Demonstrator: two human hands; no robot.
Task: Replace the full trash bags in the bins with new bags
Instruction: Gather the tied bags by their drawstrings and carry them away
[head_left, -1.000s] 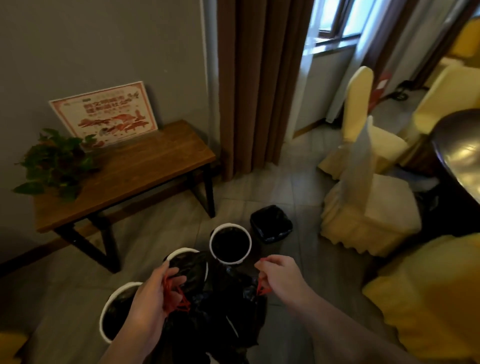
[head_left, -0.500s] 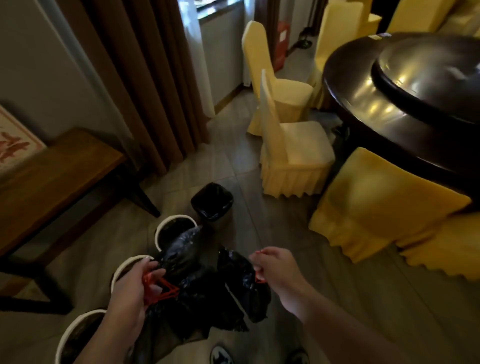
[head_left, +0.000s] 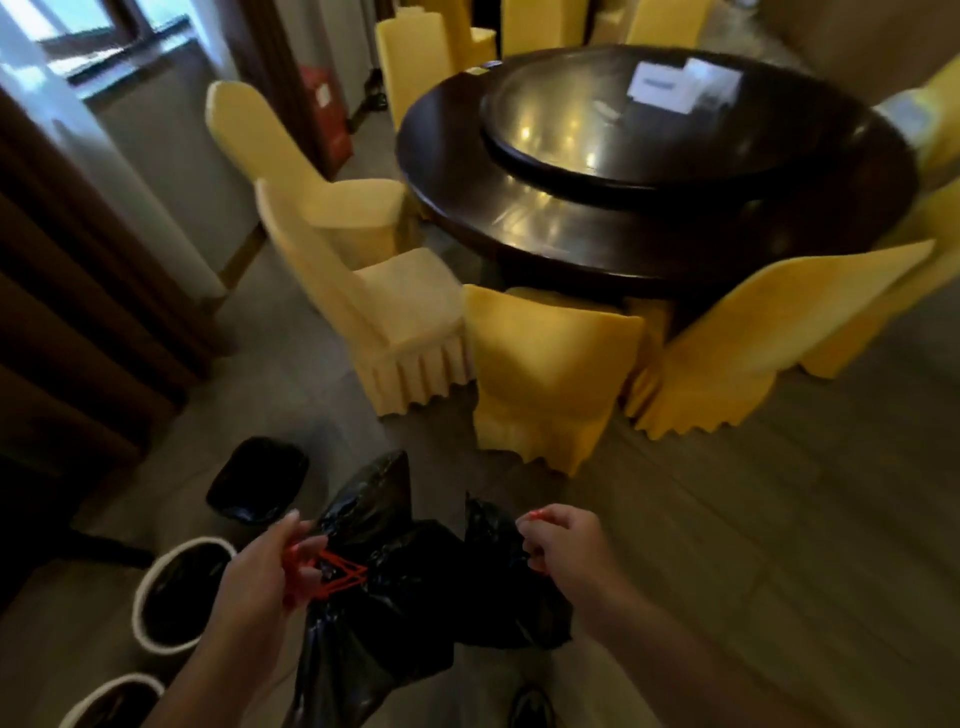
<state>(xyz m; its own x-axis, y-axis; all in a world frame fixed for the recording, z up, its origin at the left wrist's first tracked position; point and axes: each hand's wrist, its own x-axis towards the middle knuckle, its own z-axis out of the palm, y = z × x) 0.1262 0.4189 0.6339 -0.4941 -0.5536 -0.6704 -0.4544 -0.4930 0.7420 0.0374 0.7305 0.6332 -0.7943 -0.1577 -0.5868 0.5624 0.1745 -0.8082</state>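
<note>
Though still aloft, bags (head_left: 415, 597) beside bins (head_left: 139, 618).

Two crumpled black trash bags (head_left: 400, 597) are held aloft at near centre by red drawstrings (head_left: 340, 571). Two white-rimmed, black-lined bins (head_left: 139, 616) are set near left, a black bin (head_left: 257, 480) just beyond.

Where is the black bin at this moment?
Head view, lower left: the black bin stands on the floor just beyond the white-rimmed bin, left of the held trash bag, near the brown curtain.
</note>
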